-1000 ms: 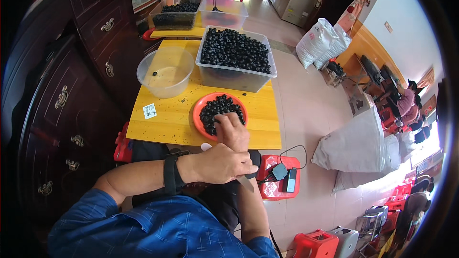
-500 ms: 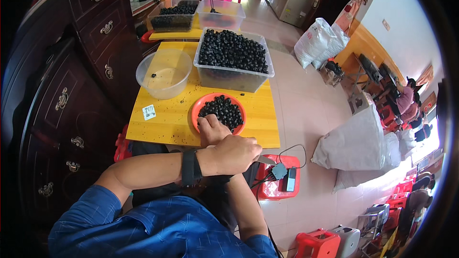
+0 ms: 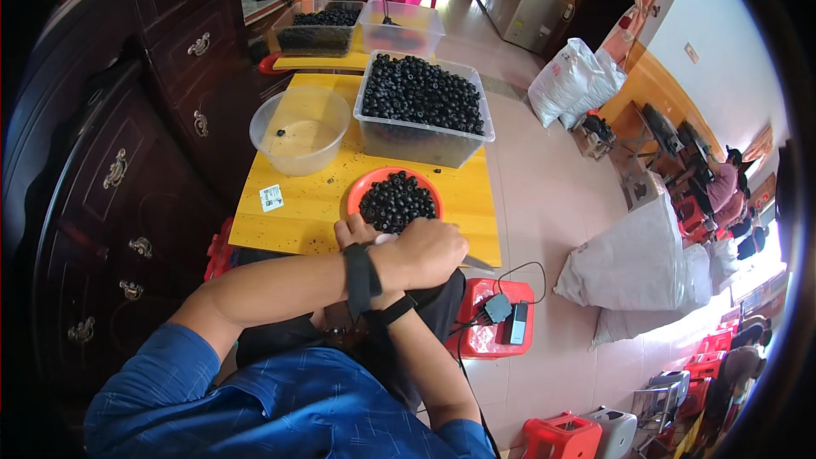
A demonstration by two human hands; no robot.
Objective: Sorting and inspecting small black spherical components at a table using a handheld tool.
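Note:
My forearms cross in front of the yellow table. My left hand [image 3: 427,252], on the right after the crossing, is closed around a knife; its blade [image 3: 478,264] sticks out to the right past the table's near edge. My right hand [image 3: 352,233] lies left of it, at the near rim of an orange plate [image 3: 353,195]. Its fingers are curled, and what they hold is hidden. A small white thing [image 3: 387,239] shows between the hands; its kind is unclear. Small round black pieces [image 3: 399,204] with holes fill the plate. Each wrist wears a black band.
Behind the plate stand a clear tub [image 3: 425,147] heaped with black pieces and a round clear bowl [image 3: 293,163]. A white label [image 3: 271,198] lies on the table [image 3: 293,234]. To the right, a red stool [image 3: 484,342] bears small devices and cables. Dark cabinets [image 3: 93,212] line the left.
My left hand and the knife have moved forward to the plate's near rim. My right hand has shifted left, and the white thing has come into sight. The view has turned slightly.

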